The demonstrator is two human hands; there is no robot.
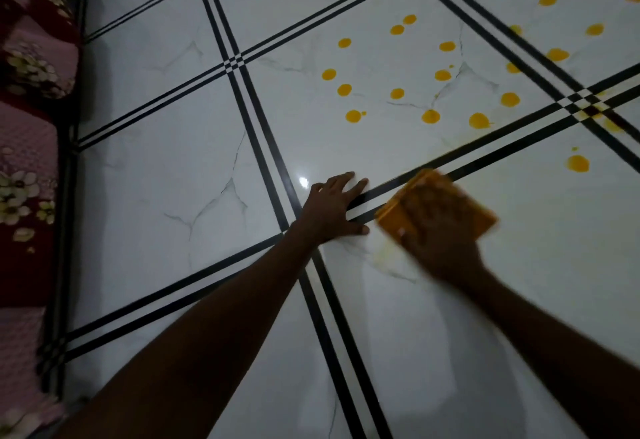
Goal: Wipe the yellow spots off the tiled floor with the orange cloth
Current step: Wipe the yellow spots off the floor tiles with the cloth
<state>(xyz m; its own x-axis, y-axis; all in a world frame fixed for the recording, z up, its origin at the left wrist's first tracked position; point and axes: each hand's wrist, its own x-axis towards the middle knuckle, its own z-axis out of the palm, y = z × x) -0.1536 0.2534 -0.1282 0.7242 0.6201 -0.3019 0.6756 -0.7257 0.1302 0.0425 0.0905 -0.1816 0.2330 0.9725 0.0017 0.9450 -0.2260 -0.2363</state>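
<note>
On the near tile, the right hand [441,231] presses the orange cloth [437,204] flat, fingers blurred; only a faint smear [382,254] remains there. The left hand [330,208] rests spread on the tiled floor [173,179]. Most yellow spots [431,116] beyond the black lines appear untouched.

Left hand [332,206] lay flat on floor [166,175], cloth [440,203] just right of it, seemingly under blurred right hand [440,234], spots [431,116] beyond both.

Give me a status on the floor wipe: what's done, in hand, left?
Done: little; only a faint yellowish smear near the cloth suggests some wiping. In hand: the right hand, blurred, presses the orange cloth on the tile, while the left hand rests flat on the floor. Left: most of it; many yellow spots remain on the tiles beyond, plus one to the right.
</note>
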